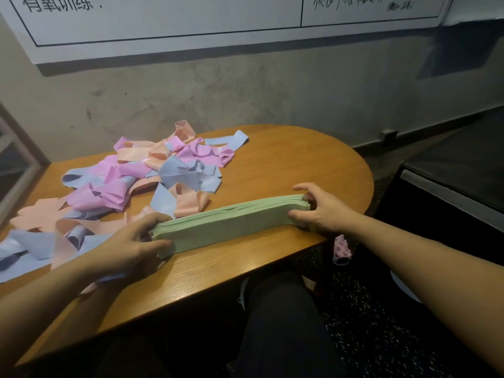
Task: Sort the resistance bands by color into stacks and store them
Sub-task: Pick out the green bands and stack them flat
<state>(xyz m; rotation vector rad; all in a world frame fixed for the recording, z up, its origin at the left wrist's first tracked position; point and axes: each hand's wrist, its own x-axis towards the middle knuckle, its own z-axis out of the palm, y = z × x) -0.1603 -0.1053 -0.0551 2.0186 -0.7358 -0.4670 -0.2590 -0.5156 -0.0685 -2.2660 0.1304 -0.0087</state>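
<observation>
A neat stack of green resistance bands (226, 226) lies along the near edge of the wooden table (286, 165). My left hand (128, 246) grips the stack's left end, thumb on the front and fingers behind. My right hand (320, 208) grips the right end, thumb at the front and fingers curled over the far side. Behind the stack spreads a loose pile of purple bands (109, 192), blue bands (188, 175) and peach bands (136, 154), tangled together.
The table stands against a grey wall (272, 91) with a whiteboard (163, 20) above. A dark bench or cabinet (458, 170) is at the right. My legs (278, 323) are under the table's near edge. A pink patterned object (342, 251) lies on the floor.
</observation>
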